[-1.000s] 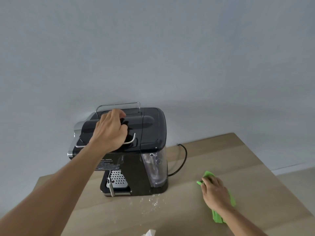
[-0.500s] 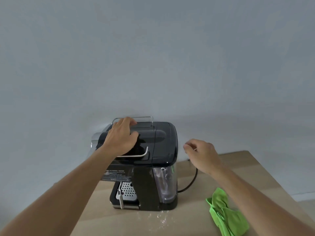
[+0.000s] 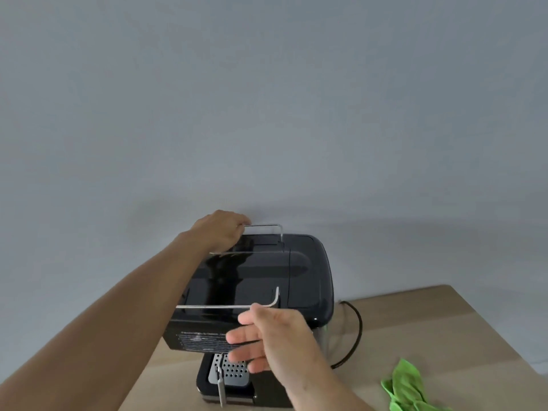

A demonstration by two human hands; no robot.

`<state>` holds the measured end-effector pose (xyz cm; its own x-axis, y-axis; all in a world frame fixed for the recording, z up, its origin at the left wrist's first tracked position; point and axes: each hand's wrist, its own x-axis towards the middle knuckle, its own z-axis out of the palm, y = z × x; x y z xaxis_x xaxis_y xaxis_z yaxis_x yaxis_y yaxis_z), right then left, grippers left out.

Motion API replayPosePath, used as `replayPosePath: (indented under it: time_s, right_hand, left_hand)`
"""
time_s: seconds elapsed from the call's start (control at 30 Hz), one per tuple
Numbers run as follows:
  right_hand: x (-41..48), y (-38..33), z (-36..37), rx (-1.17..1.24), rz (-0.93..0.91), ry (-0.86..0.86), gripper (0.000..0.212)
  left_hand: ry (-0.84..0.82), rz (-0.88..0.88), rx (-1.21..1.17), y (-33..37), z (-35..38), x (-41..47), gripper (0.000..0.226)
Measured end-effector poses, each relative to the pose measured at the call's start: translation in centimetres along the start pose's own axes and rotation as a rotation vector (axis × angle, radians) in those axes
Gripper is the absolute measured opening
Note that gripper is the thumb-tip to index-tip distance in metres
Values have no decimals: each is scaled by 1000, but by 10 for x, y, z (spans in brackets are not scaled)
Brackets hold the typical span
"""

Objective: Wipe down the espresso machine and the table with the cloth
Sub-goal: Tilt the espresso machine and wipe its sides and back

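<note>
Table: one machine, one cloth.

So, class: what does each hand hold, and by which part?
Left hand grips the machine's rear rail at its left end; right hand holds nothing.

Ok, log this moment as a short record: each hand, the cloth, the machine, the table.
left hand: on the back wire rail at the machine's top, fingers curled at it
right hand: open, empty, at the front rail
cloth: green, crumpled, lying on the table, untouched
espresso machine: black, upright, cord trailing right
table: wooden
</note>
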<state>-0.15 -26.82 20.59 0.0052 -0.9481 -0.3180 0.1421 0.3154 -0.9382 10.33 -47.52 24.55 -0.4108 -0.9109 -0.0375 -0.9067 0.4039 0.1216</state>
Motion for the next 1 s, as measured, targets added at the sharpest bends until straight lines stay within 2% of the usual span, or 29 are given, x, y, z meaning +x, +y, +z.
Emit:
replayPosePath:
  time_s: [0.17, 0.33, 0.5, 0.73, 0.87, 1.0]
  right_hand:
    - [6, 0, 33, 429, 67, 52, 26]
    - [10, -3, 47, 482, 41, 130, 23]
    - [4, -1, 41, 392, 27, 149, 25]
    - [-17, -3, 3, 130, -18, 182, 22]
    - [-23, -22, -25, 21, -36, 208, 28]
    - [-15, -45, -50, -243, -41, 258, 33]
  left_hand:
    - [16, 17, 27, -1, -1, 10, 31]
    - [-23, 68, 45, -2, -8, 13, 28]
    - [-69, 91, 130, -6, -16, 6, 25]
    - [-105, 75, 167, -16, -22, -26, 24]
    - [-97, 73, 126, -18, -29, -51, 27]
    - [-74, 29, -30, -18, -42, -86, 18]
